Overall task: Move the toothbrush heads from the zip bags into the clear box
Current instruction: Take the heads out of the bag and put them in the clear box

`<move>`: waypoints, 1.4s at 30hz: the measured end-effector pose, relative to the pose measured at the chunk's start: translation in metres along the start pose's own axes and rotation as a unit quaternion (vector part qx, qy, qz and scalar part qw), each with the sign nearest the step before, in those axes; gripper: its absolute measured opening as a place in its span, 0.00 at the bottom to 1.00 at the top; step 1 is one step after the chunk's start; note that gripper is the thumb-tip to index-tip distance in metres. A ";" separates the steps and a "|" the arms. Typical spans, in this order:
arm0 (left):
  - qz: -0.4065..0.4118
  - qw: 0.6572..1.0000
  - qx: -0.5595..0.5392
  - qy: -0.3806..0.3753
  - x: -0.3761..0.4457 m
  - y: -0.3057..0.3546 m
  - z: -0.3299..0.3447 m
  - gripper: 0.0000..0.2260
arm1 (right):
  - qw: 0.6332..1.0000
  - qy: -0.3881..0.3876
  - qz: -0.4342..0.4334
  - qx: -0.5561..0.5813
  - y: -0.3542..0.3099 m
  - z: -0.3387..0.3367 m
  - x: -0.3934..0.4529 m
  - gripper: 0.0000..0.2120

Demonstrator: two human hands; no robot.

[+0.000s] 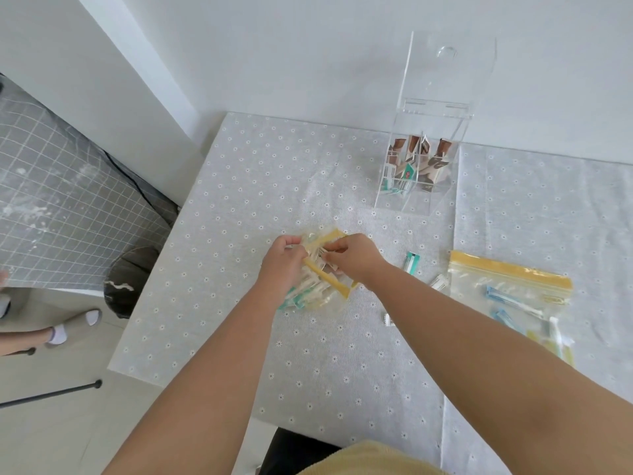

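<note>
both hands are on the job: the left hand [283, 260] pinches one lip of the open zip bag [325, 274] at its yellow seal strip, fingers curled onto the film, and the right hand [352, 257] has its fingertips curled into the mouth, its grip on the far lip or on a piece inside, i can't tell which.

biggest first: the counter [239, 186], under a pale daisy-print cloth. far right on it stands the clear box [416, 176], lid tipped up, its divided compartments already holding several wrapped pieces. near right lies a second zip bag [507, 293], flat, its yellow seal looking closed, with blue and yellow packets inside. the bag in hand sits mid-counter, well apart from the box, bulging with wrapped toothbrush heads [301, 294]. smallest of all, a few loose wrapped heads, one teal-striped [411, 262], lie between the two bags.

handling call: these look light, small and slick in their wrappers, the bag film soft and floppy. i'd say pin the bag by the stiffer seal strip and pinch each head across its middle, or it may slip.
</note>
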State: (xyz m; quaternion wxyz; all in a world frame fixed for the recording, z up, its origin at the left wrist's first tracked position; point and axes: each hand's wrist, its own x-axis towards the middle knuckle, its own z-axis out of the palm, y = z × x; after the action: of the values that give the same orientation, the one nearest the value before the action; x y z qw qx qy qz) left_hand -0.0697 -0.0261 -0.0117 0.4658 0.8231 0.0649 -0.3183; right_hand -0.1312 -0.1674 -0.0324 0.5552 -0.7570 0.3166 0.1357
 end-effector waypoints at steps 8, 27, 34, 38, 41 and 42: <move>-0.006 0.997 -0.058 -0.058 -0.007 -0.008 -0.003 0.12 | 0.998 -0.026 0.017 0.052 -0.001 -0.002 -0.005 0.16; 0.064 0.996 -0.055 -0.030 -0.012 -0.009 -0.003 0.12 | 0.990 -0.004 -0.053 -0.130 -0.018 -0.022 -0.023 0.09; 0.125 0.992 0.021 -0.002 -0.019 -0.009 0.000 0.07 | 0.918 -0.102 -0.183 -0.335 -0.009 -0.027 -0.029 0.15; 0.140 0.989 0.053 -0.016 -0.020 -0.006 0.002 0.05 | 0.894 -0.145 -0.206 -0.370 0.007 -0.031 -0.024 0.21; 0.139 0.988 0.054 -0.031 -0.021 -0.007 0.003 0.06 | 0.876 -0.155 -0.209 -0.406 0.011 -0.031 -0.026 0.31; 0.140 0.988 0.056 -0.030 -0.021 -0.008 0.004 0.06 | 0.866 -0.145 -0.219 -0.426 0.012 -0.029 -0.028 0.31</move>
State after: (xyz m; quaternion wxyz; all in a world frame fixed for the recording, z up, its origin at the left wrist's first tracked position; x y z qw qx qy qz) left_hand -0.0913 -0.0209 -0.0061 0.4602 0.8390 -0.0829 -0.2783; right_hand -0.1639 -0.1874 -0.0158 0.2343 -0.9415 -0.0303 0.2403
